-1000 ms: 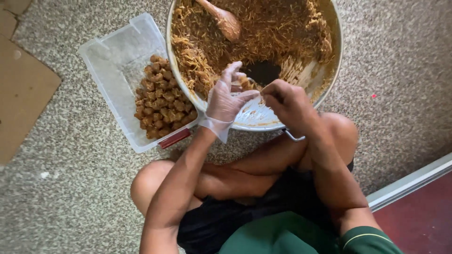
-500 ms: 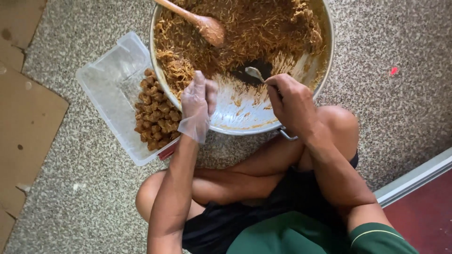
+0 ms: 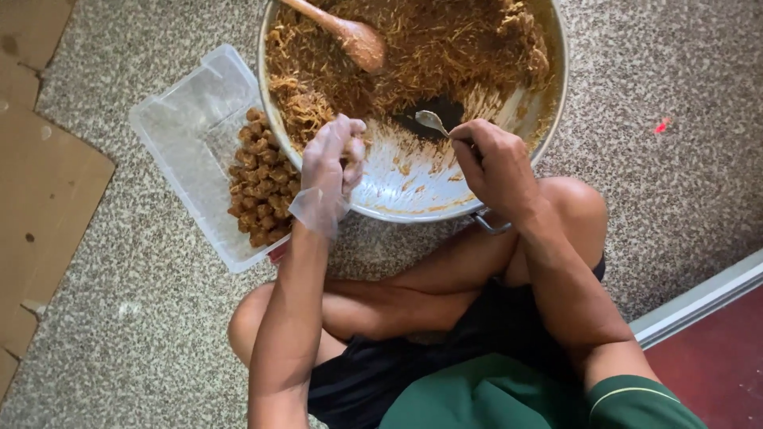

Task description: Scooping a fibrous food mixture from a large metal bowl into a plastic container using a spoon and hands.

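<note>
A big metal bowl [image 3: 548, 119] sits on the floor before my crossed legs, filled with brown shredded mixture [image 3: 445, 48]. My right hand [image 3: 497, 167] grips a metal spoon [image 3: 433, 121] whose tip dips into the mixture near the bare, smeared front of the bowl. My left hand [image 3: 332, 171], in a thin clear plastic glove, is curled over the bowl's left rim, fingers closed around a small lump of the mixture. A wooden spoon [image 3: 350, 32] lies in the mixture at the top.
A clear plastic container [image 3: 187, 135] lies left of the bowl, its near half packed with several brown rolled balls [image 3: 258, 179]. Flat cardboard pieces [image 3: 40, 183] cover the speckled floor at far left. A pale door sill [image 3: 699, 298] runs at lower right.
My gloved left hand has closed up over the bowl's left rim. The right hand with the spoon moved from the bowl's edge back into the mixture. The view shifted slightly.
</note>
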